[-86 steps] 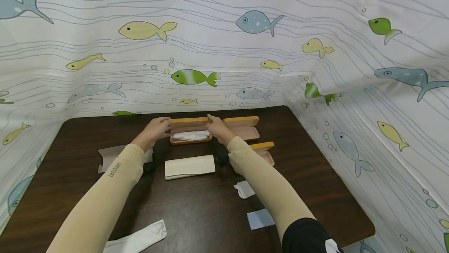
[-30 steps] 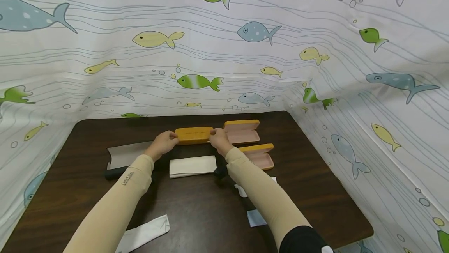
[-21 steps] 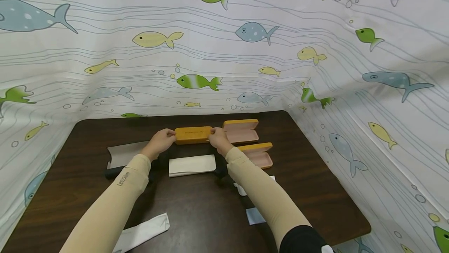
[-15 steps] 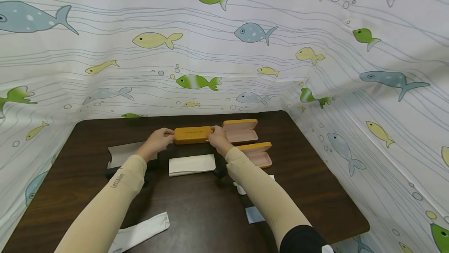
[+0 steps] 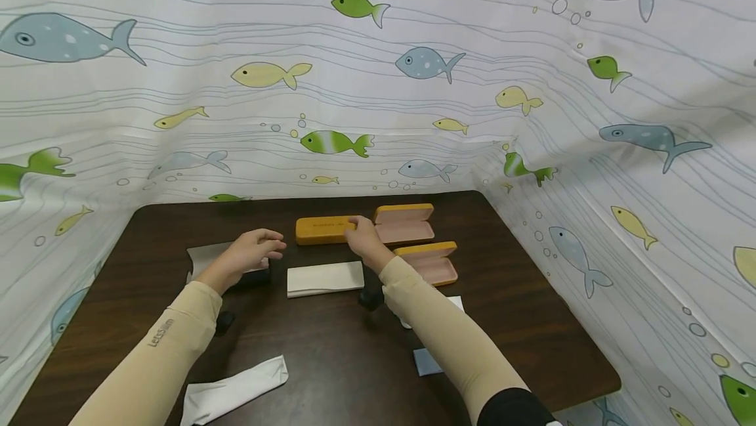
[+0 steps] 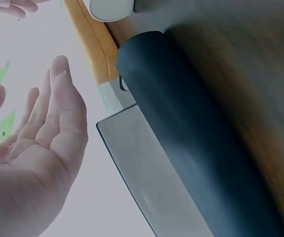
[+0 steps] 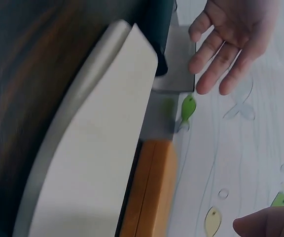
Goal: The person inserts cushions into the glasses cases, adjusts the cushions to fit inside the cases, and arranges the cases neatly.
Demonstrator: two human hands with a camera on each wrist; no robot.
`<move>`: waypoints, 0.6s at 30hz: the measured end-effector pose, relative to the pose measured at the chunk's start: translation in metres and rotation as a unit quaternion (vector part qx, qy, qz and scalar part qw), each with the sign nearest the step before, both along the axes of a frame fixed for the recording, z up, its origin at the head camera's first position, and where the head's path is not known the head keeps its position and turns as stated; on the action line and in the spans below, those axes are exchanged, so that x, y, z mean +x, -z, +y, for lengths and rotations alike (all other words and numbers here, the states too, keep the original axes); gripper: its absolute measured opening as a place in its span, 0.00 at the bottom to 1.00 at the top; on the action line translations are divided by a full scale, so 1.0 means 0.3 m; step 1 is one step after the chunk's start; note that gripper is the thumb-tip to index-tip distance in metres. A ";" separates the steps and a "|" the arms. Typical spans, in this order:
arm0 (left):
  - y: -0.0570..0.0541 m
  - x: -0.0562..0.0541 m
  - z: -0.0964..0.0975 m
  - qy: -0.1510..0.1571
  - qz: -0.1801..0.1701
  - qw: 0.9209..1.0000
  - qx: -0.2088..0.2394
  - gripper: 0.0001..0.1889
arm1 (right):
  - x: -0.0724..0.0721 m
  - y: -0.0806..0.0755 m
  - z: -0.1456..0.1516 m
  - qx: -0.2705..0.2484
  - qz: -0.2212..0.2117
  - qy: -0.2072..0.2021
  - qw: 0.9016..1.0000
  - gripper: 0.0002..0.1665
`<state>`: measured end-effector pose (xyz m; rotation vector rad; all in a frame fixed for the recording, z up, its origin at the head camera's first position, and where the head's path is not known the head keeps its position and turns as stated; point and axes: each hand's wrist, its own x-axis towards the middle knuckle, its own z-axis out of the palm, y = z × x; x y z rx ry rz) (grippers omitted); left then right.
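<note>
A yellow glasses case (image 5: 320,230) lies closed at the back of the table. My right hand (image 5: 365,242) is at its right end; in the left wrist view those fingers (image 6: 18,7) look loose and apart from the case. Contact at the far end cannot be made out. My left hand (image 5: 248,255) hovers left of the case with fingers relaxed and nothing in them. Below it stands an open black case with grey lining (image 6: 147,182), partly hidden in the head view. A folded cream case (image 5: 326,279) lies in front of the yellow one.
Two yellow cases with pink lining stand open on the right, a rear case (image 5: 407,229) and a nearer one (image 5: 437,270). Near the front lie a white cloth pouch (image 5: 236,388) and a blue cloth (image 5: 426,362). My right forearm partly covers another white cloth (image 5: 456,302).
The middle yellow case, open earlier with white cloth inside, has been closed. My left hand has let go of its left end and moved left; the right hand's fingers have loosened.
</note>
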<state>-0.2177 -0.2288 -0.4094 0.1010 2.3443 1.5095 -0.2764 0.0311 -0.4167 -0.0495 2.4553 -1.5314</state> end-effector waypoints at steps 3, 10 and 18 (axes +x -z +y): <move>0.007 0.046 -0.027 0.012 0.008 1.000 -0.008 0.26 | 0.034 -0.002 -0.015 -0.005 0.017 -0.020 1.000 0.28; 0.029 0.171 -0.088 0.030 0.035 0.998 -0.037 0.23 | 0.124 0.010 -0.064 0.031 0.054 -0.092 0.994 0.26; 0.068 0.262 -0.143 0.043 0.034 0.997 -0.054 0.22 | 0.249 -0.016 -0.141 -0.016 0.015 -0.168 0.986 0.22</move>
